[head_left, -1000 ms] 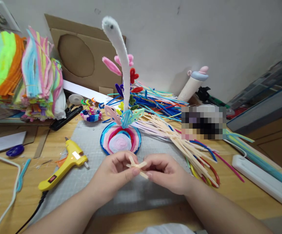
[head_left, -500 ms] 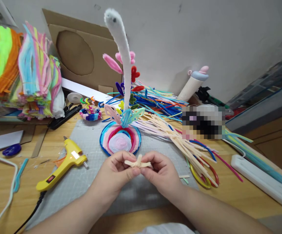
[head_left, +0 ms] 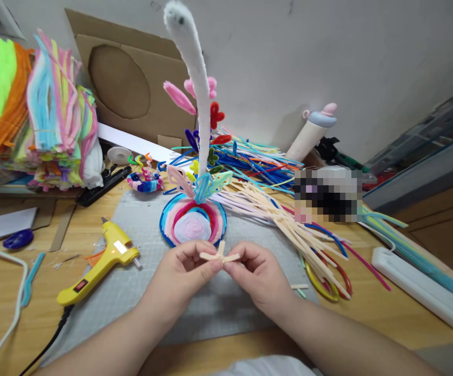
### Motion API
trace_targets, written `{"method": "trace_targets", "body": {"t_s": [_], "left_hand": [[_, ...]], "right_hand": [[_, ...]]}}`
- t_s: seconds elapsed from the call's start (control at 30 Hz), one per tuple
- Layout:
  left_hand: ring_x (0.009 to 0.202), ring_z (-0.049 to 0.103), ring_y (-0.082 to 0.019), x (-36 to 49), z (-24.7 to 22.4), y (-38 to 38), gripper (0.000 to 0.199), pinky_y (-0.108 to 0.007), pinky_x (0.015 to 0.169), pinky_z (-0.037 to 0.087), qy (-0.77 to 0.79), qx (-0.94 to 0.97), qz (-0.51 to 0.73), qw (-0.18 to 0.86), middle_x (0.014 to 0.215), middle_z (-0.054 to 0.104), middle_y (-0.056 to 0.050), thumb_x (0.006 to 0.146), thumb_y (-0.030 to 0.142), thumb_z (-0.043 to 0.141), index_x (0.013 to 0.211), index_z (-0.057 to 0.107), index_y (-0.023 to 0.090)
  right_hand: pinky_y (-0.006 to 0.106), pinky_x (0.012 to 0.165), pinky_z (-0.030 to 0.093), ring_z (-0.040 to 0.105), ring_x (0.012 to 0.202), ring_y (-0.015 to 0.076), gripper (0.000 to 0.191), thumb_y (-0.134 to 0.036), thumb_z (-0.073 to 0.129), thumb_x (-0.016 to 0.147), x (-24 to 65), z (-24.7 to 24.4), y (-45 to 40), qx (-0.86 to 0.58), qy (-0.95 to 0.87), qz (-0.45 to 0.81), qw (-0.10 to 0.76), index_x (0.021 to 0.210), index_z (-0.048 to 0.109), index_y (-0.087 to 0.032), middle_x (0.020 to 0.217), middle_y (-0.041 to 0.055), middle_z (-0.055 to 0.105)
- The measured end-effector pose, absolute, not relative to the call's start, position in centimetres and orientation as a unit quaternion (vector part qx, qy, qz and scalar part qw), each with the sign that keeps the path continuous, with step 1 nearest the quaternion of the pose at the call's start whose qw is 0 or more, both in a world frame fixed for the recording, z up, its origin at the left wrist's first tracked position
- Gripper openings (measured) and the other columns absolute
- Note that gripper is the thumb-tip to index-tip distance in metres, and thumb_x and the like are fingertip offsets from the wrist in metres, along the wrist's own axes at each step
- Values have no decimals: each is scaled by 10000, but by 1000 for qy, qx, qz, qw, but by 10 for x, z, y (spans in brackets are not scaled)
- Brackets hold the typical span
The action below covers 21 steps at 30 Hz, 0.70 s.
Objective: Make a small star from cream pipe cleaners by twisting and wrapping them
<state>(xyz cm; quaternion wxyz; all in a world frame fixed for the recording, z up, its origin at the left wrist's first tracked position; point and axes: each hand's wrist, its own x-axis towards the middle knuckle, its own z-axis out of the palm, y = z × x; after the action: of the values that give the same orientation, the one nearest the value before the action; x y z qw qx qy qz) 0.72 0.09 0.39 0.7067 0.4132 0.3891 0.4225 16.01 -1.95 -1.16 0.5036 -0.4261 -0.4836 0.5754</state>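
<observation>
Head view: the left hand (head_left: 185,272) and right hand (head_left: 257,274) are meeting over the mat (head_left: 132,287), on the near side of the striped disc (head_left: 167,230).
Cream piece (head_left: 221,257): it is sitting between the two sets of fingertips, in front of the disc's near edge.
Left grip: the left hand is pinching the piece's left part between thumb and fingers.
Right grip: the right hand is pinching the right part the same way, its thumb lying close by the other; whether the thumbs are touching is hard to tell.
Just changed: a second ago one prong was slanting down by the right thumb; now none is showing below, and the thumbs are pressing in closer together.
Meaning: the hands are probably turning the piece and setting its prongs, so shaping seems to be going on.
Pointing: the middle prong (head_left: 222,247) is standing up and away from the person; the side prongs are reaching left and right.
Long axis: the widest spread is running crosswise, from hand to hand, nearly level.
Hidden: the fingers are covering the underside.
Glue gun (head_left: 101,263): it is lying off to the left, untouched.
</observation>
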Motion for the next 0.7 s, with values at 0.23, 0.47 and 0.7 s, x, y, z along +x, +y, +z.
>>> {"method": "trace_targets", "body": {"t_s": [0.23,0.47,0.7], "left_hand": [[645,498,-94,8,-1,0,126,-200,638,389,371,382,437,725,655,572,24,673,211,728,628,624,155],[662,538,-106,9,2,0,191,-205,640,394,399,350,420,736,710,640,8,626,227,768,769,657,168],[687,590,-129,7,5,0,159,-222,651,440,402,407,426,701,737,672,0,608,221,776,731,684,178]], "right_hand": [[197,516,352,429,539,84,175,-295,665,738,159,-12,-21,-423,-478,585,501,684,556,-169,601,-30,534],[216,580,403,508,600,107,149,-311,650,758,161,-14,-19,-429,-479,578,502,726,599,-175,665,-7,603],[205,531,374,449,564,95,139,-304,631,772,162,-15,-21,-422,-504,553,512,729,594,-177,635,-13,555]]}}
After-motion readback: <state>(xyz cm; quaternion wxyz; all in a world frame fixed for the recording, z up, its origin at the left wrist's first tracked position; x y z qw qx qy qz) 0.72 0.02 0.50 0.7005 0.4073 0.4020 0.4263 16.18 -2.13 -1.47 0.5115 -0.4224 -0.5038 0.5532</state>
